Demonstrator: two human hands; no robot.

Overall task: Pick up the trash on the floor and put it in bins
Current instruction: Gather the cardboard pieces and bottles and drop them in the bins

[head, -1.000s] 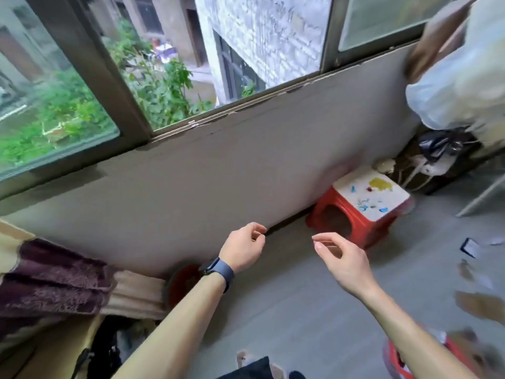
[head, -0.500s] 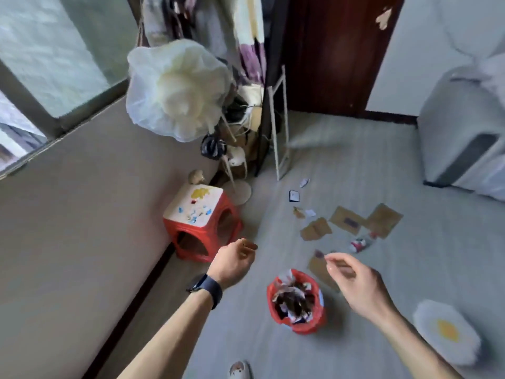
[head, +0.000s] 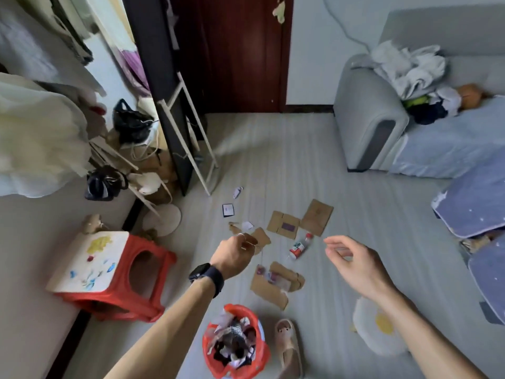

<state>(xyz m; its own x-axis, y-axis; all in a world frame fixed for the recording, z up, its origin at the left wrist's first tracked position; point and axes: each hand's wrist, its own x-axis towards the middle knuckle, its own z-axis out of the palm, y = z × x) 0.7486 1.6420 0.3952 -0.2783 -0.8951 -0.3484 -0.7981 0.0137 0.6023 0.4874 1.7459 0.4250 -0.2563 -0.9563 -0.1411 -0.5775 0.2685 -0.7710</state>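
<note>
Trash lies scattered on the grey floor: several brown cardboard pieces (head: 284,225), a larger torn cardboard sheet (head: 269,288), a small red-and-white bottle (head: 300,246) and paper scraps (head: 228,210). A red bin (head: 262,356), full of paper scraps, stands on the floor below my hands. My left hand (head: 233,254), with a dark watch on the wrist, hovers over the cardboard with loosely curled fingers and holds nothing. My right hand (head: 355,262) floats to the right of the bottle, fingers relaxed and empty.
A red plastic stool (head: 114,280) with a white top stands at the left by the wall. A grey sofa (head: 377,116) with clothes fills the right. A white rack (head: 191,138), bags and a slipper (head: 288,343) are nearby. A white egg-shaped cushion (head: 377,332) lies right.
My view has swung from the window and wall round to the room's floor, bringing the trash, bin and sofa into sight. Both hands stay raised and empty.
</note>
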